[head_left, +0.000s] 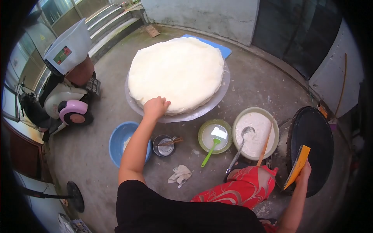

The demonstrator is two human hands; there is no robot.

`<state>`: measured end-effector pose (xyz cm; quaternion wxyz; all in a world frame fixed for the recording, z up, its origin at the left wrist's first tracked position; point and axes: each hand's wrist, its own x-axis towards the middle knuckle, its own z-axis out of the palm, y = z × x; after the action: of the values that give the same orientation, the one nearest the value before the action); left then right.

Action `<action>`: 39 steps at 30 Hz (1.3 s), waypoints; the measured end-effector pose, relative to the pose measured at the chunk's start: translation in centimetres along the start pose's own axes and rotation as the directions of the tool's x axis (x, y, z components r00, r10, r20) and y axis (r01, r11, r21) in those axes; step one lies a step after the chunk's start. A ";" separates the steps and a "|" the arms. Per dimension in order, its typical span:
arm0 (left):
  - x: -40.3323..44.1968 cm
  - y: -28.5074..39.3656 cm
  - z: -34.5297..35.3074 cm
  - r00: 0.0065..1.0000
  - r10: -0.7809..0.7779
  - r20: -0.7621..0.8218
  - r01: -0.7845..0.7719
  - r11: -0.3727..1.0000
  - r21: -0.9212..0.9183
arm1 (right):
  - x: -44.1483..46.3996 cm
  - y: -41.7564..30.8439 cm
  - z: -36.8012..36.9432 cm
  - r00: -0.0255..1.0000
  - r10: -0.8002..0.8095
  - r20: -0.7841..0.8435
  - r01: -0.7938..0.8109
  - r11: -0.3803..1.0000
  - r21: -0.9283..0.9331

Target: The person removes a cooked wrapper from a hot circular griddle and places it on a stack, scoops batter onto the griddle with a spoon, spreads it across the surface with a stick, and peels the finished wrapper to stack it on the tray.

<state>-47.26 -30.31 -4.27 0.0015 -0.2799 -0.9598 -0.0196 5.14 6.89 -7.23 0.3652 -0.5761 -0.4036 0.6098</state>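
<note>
A wide round stack of thin white dough sheets (pixel 176 73) lies on a clear plastic sheet (pixel 226 79) over a round base. My left hand (pixel 156 107) is at its near left edge, fingers curled closed on the rim of the top sheet. Low on the right, my right hand (pixel 305 171) grips a flat yellow scraper (pixel 297 167), held tilted over the black round griddle (pixel 316 143). To the griddle's left stands a bowl of pale batter (pixel 252 110), with a metal ladle (pixel 239 152) and a wooden stick (pixel 266 143) in it.
Below the stack stand a blue basin (pixel 112 143), a small metal pot (pixel 155 149) with brush-like sticks, and a green bowl (pixel 202 138) with a green-handled brush (pixel 211 153). A crumpled cloth (pixel 180 175) lies on the floor. A scooter (pixel 64 99) is parked left, near steps (pixel 112 29).
</note>
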 end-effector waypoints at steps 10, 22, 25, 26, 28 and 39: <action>-5.2 8.5 -3.0 0.888 0.433 0.154 0.459 -0.824 -0.333 | 2.3 1.2 2.8 0.985 0.167 0.035 -0.168 0.985 0.029; -18.1 16.5 -18.6 0.406 0.790 -0.459 0.749 -0.576 -0.328 | -0.6 1.2 8.0 0.942 0.274 0.194 -0.275 0.961 -0.022; -18.8 17.1 -20.2 0.155 0.730 -0.666 0.509 -0.637 -0.579 | -0.8 1.7 7.6 0.949 0.274 0.154 -0.272 0.962 -0.035; -18.5 17.0 -19.9 0.223 0.776 -0.590 0.489 -0.612 -0.622 | -0.9 2.0 7.5 0.955 0.271 0.118 -0.269 0.962 -0.035; -17.4 16.7 -18.6 0.358 0.840 -0.407 0.464 -0.539 -0.703 | -0.8 2.1 6.5 0.944 0.300 0.138 -0.301 0.954 -0.018; -0.2 19.9 10.8 0.734 0.151 0.663 0.408 -0.878 -0.252 | -3.0 2.7 -0.8 0.937 0.344 0.054 -0.347 0.936 0.063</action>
<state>-36.28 -13.20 -14.34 -0.4081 0.2592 -0.2613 -0.8355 6.22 3.15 -8.45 0.2641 -0.6117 -0.2815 0.6906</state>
